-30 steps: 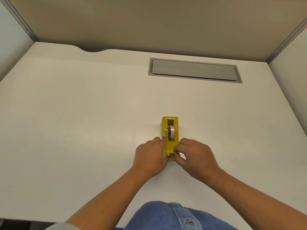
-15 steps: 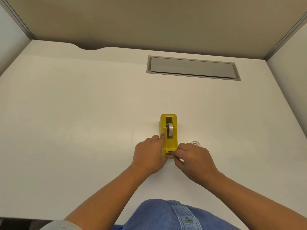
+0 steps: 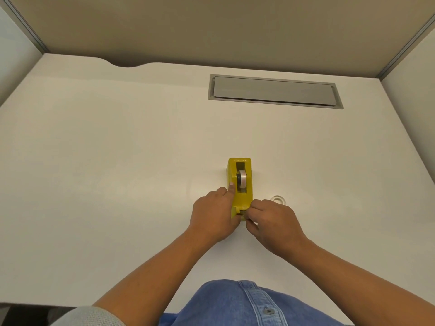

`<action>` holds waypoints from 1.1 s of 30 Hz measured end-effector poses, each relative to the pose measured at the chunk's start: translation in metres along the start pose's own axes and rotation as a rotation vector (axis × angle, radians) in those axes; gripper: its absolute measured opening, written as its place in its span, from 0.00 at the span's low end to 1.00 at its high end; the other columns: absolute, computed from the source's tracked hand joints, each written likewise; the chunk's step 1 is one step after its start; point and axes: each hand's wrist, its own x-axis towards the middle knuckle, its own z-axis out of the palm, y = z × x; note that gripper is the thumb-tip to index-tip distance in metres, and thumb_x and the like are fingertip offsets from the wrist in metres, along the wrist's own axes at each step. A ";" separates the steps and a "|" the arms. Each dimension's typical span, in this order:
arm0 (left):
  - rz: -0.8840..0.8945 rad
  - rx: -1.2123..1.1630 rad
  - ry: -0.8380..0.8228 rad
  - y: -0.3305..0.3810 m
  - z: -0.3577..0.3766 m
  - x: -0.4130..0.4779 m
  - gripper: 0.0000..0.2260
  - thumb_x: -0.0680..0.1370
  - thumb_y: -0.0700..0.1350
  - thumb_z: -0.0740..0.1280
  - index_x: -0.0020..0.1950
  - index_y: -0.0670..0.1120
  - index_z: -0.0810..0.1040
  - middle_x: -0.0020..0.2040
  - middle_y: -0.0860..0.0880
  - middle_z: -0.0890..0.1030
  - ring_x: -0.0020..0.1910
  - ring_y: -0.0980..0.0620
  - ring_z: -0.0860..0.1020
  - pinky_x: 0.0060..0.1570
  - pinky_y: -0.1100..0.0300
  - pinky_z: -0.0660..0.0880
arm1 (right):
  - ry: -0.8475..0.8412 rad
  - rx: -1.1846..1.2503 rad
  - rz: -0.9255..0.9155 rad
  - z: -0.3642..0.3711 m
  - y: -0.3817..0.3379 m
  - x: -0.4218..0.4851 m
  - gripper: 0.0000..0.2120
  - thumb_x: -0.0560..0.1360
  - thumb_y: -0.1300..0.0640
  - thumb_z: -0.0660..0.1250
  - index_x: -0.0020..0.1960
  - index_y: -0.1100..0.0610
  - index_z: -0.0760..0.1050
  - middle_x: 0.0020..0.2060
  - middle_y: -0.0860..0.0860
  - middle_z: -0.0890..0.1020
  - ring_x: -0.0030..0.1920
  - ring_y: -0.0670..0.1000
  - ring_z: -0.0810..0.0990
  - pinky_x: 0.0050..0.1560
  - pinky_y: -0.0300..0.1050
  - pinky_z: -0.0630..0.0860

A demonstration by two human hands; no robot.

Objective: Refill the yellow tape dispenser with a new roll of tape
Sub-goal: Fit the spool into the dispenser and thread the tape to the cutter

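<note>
The yellow tape dispenser [image 3: 241, 184] stands lengthwise on the white desk, a little right of centre. A roll of tape [image 3: 242, 181] sits upright in its slot. My left hand [image 3: 215, 216] grips the dispenser's left side, index finger laid along its top edge. My right hand [image 3: 273, 220] is closed with fingertips pinched at the dispenser's near end by the cutter; what it pinches is too small to make out. A clear, empty-looking tape ring [image 3: 278, 199] lies flat on the desk just beyond my right hand.
A grey cable hatch [image 3: 274, 91] is set flush into the white desk [image 3: 117, 161] at the back right. Beige partition walls close off the back and both sides. A blue denim shirt [image 3: 235, 304] fills the bottom centre.
The view shifted slightly, so the dispenser and hands sit higher in frame. My right hand slid back toward me at the dispenser's near end, uncovering the clear ring on the desk.
</note>
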 end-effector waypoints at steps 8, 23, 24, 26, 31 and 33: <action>0.002 0.006 0.007 -0.001 0.002 0.000 0.38 0.72 0.64 0.65 0.76 0.49 0.57 0.52 0.49 0.79 0.46 0.49 0.78 0.38 0.54 0.79 | -0.031 -0.011 0.027 0.004 0.000 -0.010 0.06 0.68 0.57 0.77 0.45 0.54 0.84 0.35 0.50 0.84 0.31 0.51 0.80 0.30 0.37 0.68; 0.005 0.001 0.001 -0.002 0.001 -0.002 0.38 0.72 0.63 0.66 0.75 0.49 0.58 0.50 0.50 0.80 0.45 0.50 0.78 0.37 0.55 0.78 | 0.036 0.147 0.229 0.008 0.005 -0.004 0.11 0.71 0.47 0.72 0.52 0.48 0.80 0.44 0.45 0.81 0.36 0.41 0.68 0.31 0.26 0.55; 0.004 -0.001 -0.002 -0.002 0.001 -0.002 0.38 0.72 0.63 0.66 0.76 0.49 0.57 0.51 0.49 0.80 0.45 0.50 0.78 0.37 0.55 0.78 | 0.026 0.143 0.229 0.010 0.006 -0.004 0.10 0.71 0.47 0.72 0.51 0.48 0.80 0.44 0.44 0.81 0.36 0.41 0.68 0.31 0.26 0.55; 0.005 0.000 -0.005 -0.002 0.001 -0.002 0.38 0.72 0.63 0.66 0.76 0.50 0.57 0.51 0.50 0.80 0.46 0.50 0.78 0.38 0.55 0.78 | 0.013 0.141 0.230 0.014 0.007 -0.003 0.09 0.71 0.47 0.72 0.50 0.47 0.80 0.43 0.44 0.81 0.36 0.42 0.70 0.31 0.26 0.56; 0.002 -0.014 -0.004 -0.004 0.001 -0.005 0.38 0.72 0.63 0.66 0.76 0.51 0.56 0.53 0.49 0.78 0.47 0.50 0.77 0.39 0.55 0.78 | 0.020 0.176 0.264 0.022 0.010 -0.004 0.07 0.72 0.47 0.72 0.49 0.47 0.80 0.44 0.44 0.81 0.36 0.43 0.74 0.32 0.26 0.61; 0.009 -0.015 -0.002 -0.005 0.001 -0.007 0.38 0.72 0.62 0.66 0.76 0.51 0.54 0.54 0.49 0.77 0.46 0.50 0.77 0.39 0.56 0.79 | 0.020 0.197 0.258 0.023 0.010 -0.006 0.07 0.72 0.48 0.72 0.49 0.47 0.80 0.44 0.44 0.81 0.36 0.42 0.72 0.32 0.25 0.62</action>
